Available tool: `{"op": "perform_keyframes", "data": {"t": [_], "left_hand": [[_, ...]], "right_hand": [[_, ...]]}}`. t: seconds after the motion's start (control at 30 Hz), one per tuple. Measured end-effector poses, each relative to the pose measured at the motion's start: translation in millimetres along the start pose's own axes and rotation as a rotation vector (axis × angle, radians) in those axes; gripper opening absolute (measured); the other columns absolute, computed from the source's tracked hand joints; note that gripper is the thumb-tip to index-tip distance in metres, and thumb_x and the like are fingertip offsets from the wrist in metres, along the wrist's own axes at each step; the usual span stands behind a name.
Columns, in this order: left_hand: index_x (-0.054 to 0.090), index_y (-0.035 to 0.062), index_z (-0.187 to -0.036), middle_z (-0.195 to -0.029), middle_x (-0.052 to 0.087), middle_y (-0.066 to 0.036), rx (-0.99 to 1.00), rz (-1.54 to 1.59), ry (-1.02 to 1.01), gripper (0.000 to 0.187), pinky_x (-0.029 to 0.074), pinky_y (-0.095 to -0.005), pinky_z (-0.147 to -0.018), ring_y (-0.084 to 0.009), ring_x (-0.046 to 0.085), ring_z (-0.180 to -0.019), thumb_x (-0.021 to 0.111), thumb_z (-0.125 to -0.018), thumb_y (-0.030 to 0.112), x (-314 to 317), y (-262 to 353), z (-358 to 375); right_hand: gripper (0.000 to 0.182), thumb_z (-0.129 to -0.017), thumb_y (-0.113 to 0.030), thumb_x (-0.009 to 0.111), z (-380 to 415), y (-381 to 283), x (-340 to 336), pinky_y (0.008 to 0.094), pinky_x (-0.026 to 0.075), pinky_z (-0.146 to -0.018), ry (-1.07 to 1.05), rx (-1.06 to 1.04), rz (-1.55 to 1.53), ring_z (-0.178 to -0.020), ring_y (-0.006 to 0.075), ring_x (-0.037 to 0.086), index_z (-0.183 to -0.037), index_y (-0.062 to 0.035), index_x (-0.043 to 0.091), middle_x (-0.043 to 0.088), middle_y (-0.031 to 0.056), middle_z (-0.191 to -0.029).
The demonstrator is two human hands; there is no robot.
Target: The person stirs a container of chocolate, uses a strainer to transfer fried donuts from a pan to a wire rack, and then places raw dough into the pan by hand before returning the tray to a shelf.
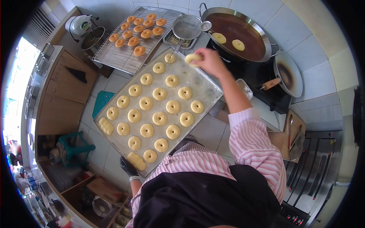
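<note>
My left hand (127, 167), in a black glove, grips the near corner of a large metal baking tray (207, 88) that carries several raw dough rings. My right hand (208, 60) is raised past the tray's far corner and holds one raw dough ring (191, 58) between its fingers. Just beyond it is a wide pan of dark oil (243, 38) in which two pale dough rings (228, 41) float.
A wire rack (121, 57) holds several browned doughnuts at the back left. A mesh skimmer (187, 27) rests on a small tray beside the oil pan. An empty wok (288, 74) sits at right, an oven (315, 171) below it. A wooden cabinet (61, 95) stands at left.
</note>
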State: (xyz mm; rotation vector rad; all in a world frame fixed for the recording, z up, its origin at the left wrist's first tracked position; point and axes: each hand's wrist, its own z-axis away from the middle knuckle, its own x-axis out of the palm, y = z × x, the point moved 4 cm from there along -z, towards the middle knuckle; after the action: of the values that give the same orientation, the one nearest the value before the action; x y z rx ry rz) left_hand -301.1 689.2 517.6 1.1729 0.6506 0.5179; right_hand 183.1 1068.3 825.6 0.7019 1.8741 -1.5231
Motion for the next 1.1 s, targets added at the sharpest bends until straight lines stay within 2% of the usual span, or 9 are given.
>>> {"op": "perform_keyframes", "data": {"t": [0.1,0.17,0.27,0.43,0.5,0.63,0.7,0.9,1.1], "left_hand": [[0.056,-0.0086,-0.104,-0.097,0.059,-0.012,0.074,-0.066,0.037,0.038,0.044,-0.032,-0.08,-0.0182,0.052,-0.086,0.045,-0.094,0.026,1.2,9.0,5.9],[0.055,-0.0086,-0.105,-0.099,0.059,-0.013,0.128,-0.103,0.06,0.038,0.044,-0.032,-0.081,-0.0185,0.053,-0.087,0.045,-0.094,0.026,6.5,15.1,8.3],[0.055,-0.0083,-0.106,-0.098,0.059,-0.012,0.092,-0.055,0.043,0.037,0.044,-0.0321,-0.081,-0.0184,0.053,-0.088,0.044,-0.094,0.026,7.9,13.1,8.1],[0.056,-0.0075,-0.105,-0.097,0.059,-0.012,0.018,-0.005,0.009,0.036,0.044,-0.0318,-0.08,-0.0178,0.052,-0.086,0.044,-0.094,0.025,2.5,4.5,3.3],[0.056,-0.0073,-0.103,-0.096,0.059,-0.011,-0.008,0.031,0.01,0.036,0.044,-0.0316,-0.079,-0.0172,0.052,-0.085,0.045,-0.094,0.025,2.4,2.6,6.1],[0.057,-0.0072,-0.098,-0.089,0.059,-0.01,0.049,-0.001,0.078,0.035,0.045,-0.0314,-0.074,-0.0158,0.051,-0.08,0.045,-0.094,0.026,11.8,26.5,16.5],[0.057,-0.0075,-0.097,-0.088,0.059,-0.009,0.057,-0.024,0.091,0.036,0.045,-0.0314,-0.073,-0.0154,0.05,-0.078,0.046,-0.094,0.026,17.0,31.5,17.7],[0.057,-0.009,-0.101,-0.092,0.06,-0.013,0.032,-0.116,0.182,0.038,0.044,-0.0326,-0.077,-0.0174,0.052,-0.083,0.046,-0.094,0.027,13.2,20.9,21.4],[0.054,-0.0106,-0.107,-0.102,0.06,-0.018,-0.002,-0.204,0.113,0.039,0.043,-0.0336,-0.084,-0.0205,0.054,-0.092,0.045,-0.094,0.025,8.7,13.7,21.6]], "right_hand": [[0.033,-0.068,-0.02,0.075,4.7,-13.5,-93.3,0.0311,0.049,-0.07,0.241,-0.013,0.06,-0.078,0.0209,0.064,-0.093,-0.0039,0.061,0.066,0.0118,-0.086],[0.035,-0.068,-0.018,0.073,-9.1,14.5,-126.8,0.0335,0.049,-0.073,0.266,0.022,0.227,-0.08,0.0263,0.064,-0.097,-0.0028,0.06,0.065,0.0138,-0.088],[0.033,-0.068,-0.015,0.072,-32.0,71.7,-134.7,0.0336,0.049,-0.075,0.1,0.204,0.348,-0.082,0.0285,0.063,-0.097,-0.0027,0.061,0.065,0.0139,-0.09],[0.028,-0.069,-0.013,0.069,-45.9,75.5,-129.1,0.0352,0.049,-0.077,0.201,-0.017,0.353,-0.085,0.0277,0.063,-0.095,-0.0027,0.064,0.065,0.0145,-0.091],[0.028,-0.069,-0.014,0.069,-42.9,37.9,-106.8,0.0342,0.049,-0.076,0.249,-0.112,0.166,-0.084,0.0259,0.063,-0.095,-0.0026,0.064,0.066,0.0141,-0.089],[0.04,-0.069,-0.031,0.072,-56.4,47.2,82.7,0.0345,0.048,-0.076,-0.453,-0.002,0.125,-0.083,0.0254,0.062,-0.096,-0.0021,0.064,0.065,0.0139,-0.089],[0.051,-0.071,-0.034,0.07,-74.7,96.8,158.8,0.0369,0.044,-0.088,-0.385,0.082,0.243,-0.1,0.0296,0.057,-0.109,-0.0021,0.058,0.059,0.0179,-0.108],[0.07,-0.076,-0.04,0.064,-121.7,102.9,216.5,0.0407,0.036,-0.097,0.029,0.031,0.157,-0.114,0.037,0.044,-0.125,0.0039,0.041,0.047,0.0243,-0.123],[0.063,-0.071,-0.046,0.068,-150.6,95.5,226.5,0.0408,0.037,-0.095,-0.236,0.264,0.411,-0.108,0.033,0.051,-0.109,0.0031,0.055,0.056,0.0185,-0.113]]}}
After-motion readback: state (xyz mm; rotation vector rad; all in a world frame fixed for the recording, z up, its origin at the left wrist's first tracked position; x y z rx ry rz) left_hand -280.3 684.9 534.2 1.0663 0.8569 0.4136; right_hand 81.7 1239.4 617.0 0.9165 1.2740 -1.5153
